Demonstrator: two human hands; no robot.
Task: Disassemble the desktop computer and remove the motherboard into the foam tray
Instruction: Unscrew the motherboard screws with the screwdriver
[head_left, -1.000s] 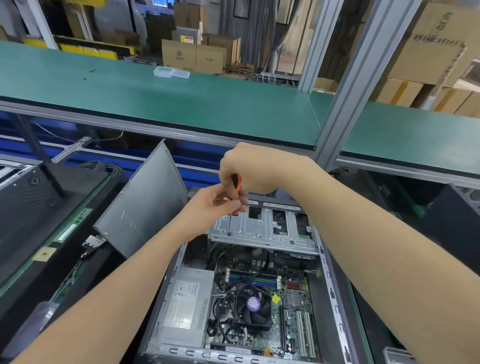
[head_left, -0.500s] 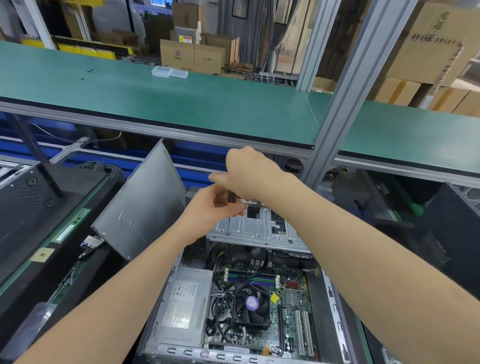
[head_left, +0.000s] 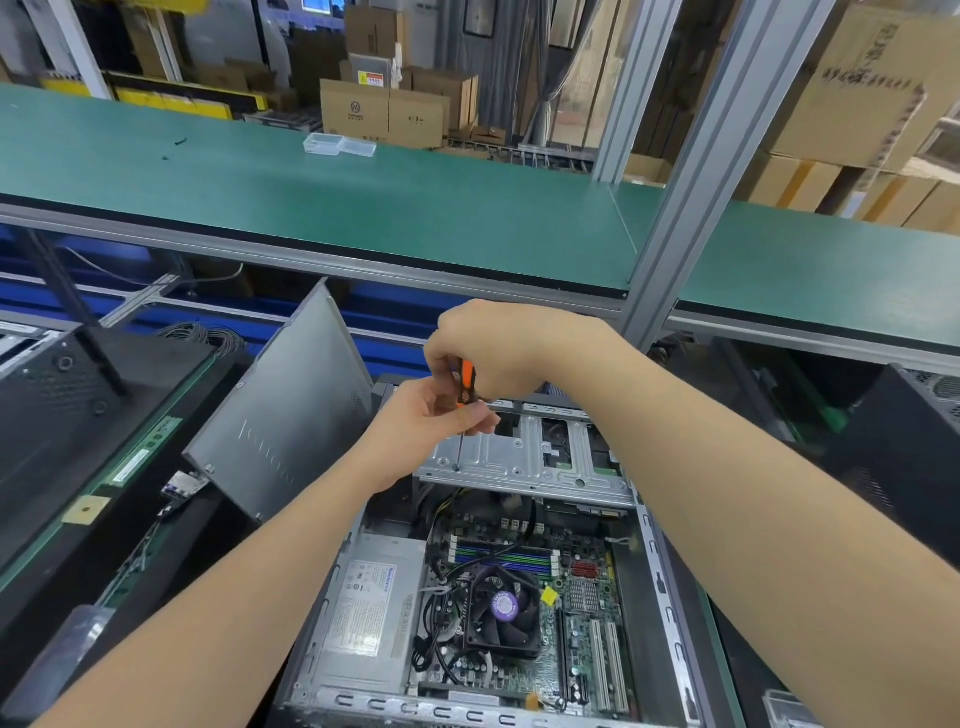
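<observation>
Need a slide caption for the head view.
Right hand and left hand hold an orange-handled screwdriver, tip on the drive cage; motherboard still installed.

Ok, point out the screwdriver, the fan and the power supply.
screwdriver (head_left: 467, 378), head view, on its orange handle.
fan (head_left: 503, 607), head view, on its purple hub sticker.
power supply (head_left: 363, 608), head view, on its white label.

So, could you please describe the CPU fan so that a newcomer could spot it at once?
Start at the open computer case at the bottom of the view, with the green motherboard on its floor. Near the board's middle, right of the silver power supply, sits the CPU fan. It alone is a square black frame with blades, its hub bearing a round purple sticker.
</observation>
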